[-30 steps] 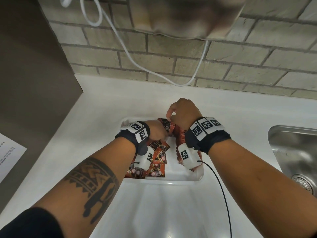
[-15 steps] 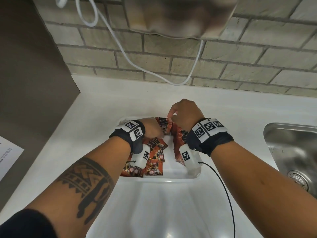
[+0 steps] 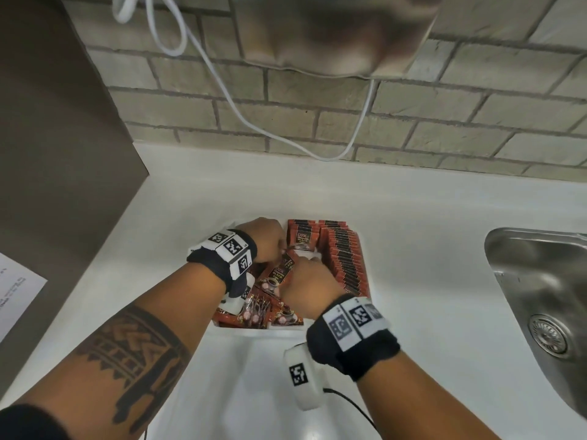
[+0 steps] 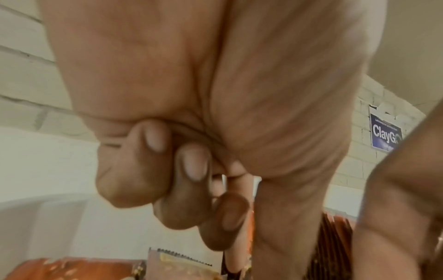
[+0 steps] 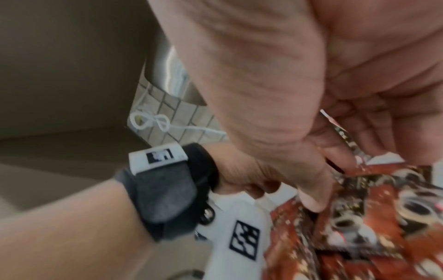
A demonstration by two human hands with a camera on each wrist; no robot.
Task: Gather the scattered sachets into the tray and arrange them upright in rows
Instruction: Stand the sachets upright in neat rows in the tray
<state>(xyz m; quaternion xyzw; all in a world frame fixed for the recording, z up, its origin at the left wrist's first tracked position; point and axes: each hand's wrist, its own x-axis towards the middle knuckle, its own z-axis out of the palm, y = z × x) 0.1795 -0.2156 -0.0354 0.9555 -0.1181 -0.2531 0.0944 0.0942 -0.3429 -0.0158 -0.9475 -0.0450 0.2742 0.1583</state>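
A steel sink (image 3: pixel 540 300) is set into the white counter (image 3: pixel 413 233) at the right. A white cable (image 3: pixel 241 119) loops down the brick wall (image 3: pixel 476 122), and a paper sheet (image 3: pixel 16 293) lies at the left edge.

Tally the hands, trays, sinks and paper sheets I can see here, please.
Hands: 2, left hand and right hand, which pinches a sachet
Tray: 1
Sink: 1
Paper sheet: 1
Total: 5
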